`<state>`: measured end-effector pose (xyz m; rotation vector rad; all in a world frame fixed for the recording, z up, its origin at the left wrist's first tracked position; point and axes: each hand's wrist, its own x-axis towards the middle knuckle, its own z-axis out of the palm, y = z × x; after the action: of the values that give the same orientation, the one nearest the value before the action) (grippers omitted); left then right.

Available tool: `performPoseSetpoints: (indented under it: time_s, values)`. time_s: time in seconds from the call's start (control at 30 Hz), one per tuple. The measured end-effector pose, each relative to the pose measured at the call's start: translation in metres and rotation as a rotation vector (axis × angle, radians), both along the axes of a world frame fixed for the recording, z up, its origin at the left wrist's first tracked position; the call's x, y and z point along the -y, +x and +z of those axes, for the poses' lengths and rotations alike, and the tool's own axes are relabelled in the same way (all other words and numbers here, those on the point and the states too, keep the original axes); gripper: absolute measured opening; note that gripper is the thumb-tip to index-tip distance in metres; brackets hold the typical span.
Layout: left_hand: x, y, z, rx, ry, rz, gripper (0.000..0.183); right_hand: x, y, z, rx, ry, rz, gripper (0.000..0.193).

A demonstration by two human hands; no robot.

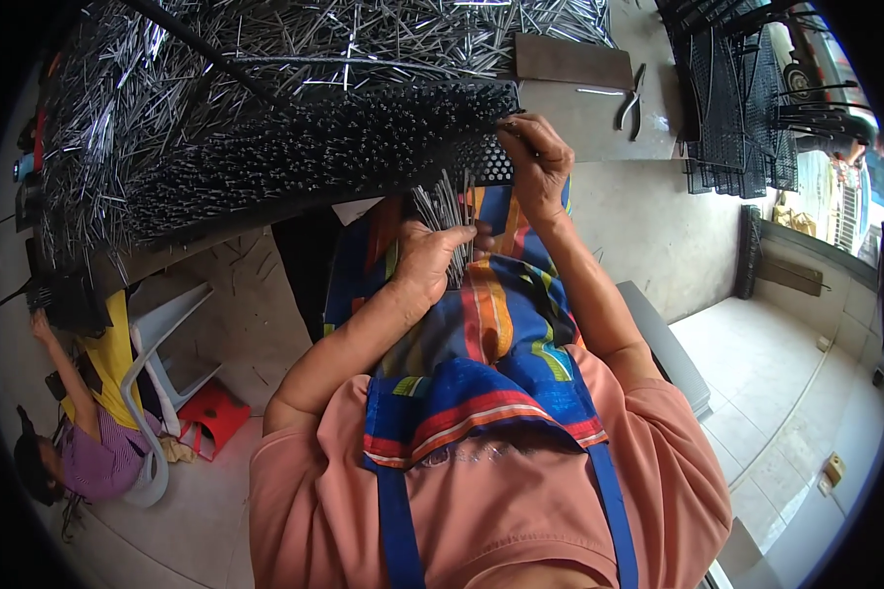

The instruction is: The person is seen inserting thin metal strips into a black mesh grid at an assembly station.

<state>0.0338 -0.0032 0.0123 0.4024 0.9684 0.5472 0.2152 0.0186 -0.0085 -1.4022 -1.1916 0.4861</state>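
My left hand point(427, 260) is closed around a bundle of thin grey metal rods point(443, 208), held above my lap. The rods' upper ends reach the near edge of a black perforated panel point(496, 165). Across most of that panel stand dense rows of short dark rods point(295, 152), while round holes show at its right end. My right hand point(540, 162) is at this right end, with thumb and fingers pinched together over the panel's edge. Whatever lies between those fingertips is too small or hidden to make out.
Loose metal rods point(403, 34) are heaped behind the panel. Pliers point(631, 110) and a brown flat plate point(573, 62) lie at the right. Black mesh racks point(722, 108) stand farther right. At left, another person point(104, 442) sits by a grey plastic chair point(167, 329) and a red bag point(213, 417).
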Motion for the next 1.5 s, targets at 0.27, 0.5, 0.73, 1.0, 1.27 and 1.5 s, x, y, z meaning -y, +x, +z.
performPoseSetpoints:
  time_s: [0.27,0.5,0.73,1.0,1.27,1.5]
  values:
    - [-0.001,0.002,-0.005,0.072,-0.006,0.076,0.019,-0.007,-0.010,0.015,0.121,-0.059,-0.101,0.011]
    - [-0.003,0.003,-0.014,0.063,-0.056,0.005,0.024,-0.014,-0.001,0.017,0.426,-0.177,-0.031,0.015]
    - [-0.002,0.006,-0.011,0.143,-0.082,0.034,0.023,0.024,-0.005,0.024,-0.292,-0.627,0.239,0.011]
    - [-0.001,0.002,-0.017,0.050,-0.056,0.012,0.017,0.022,0.003,0.036,-0.526,-0.354,-0.136,0.004]
    - [0.002,0.005,-0.006,-0.040,0.025,-0.029,0.019,0.000,0.019,0.014,0.050,0.051,-0.035,0.008]
    - [0.001,0.006,-0.008,-0.036,0.048,0.002,0.011,-0.006,0.018,0.013,0.075,-0.031,-0.106,0.009]
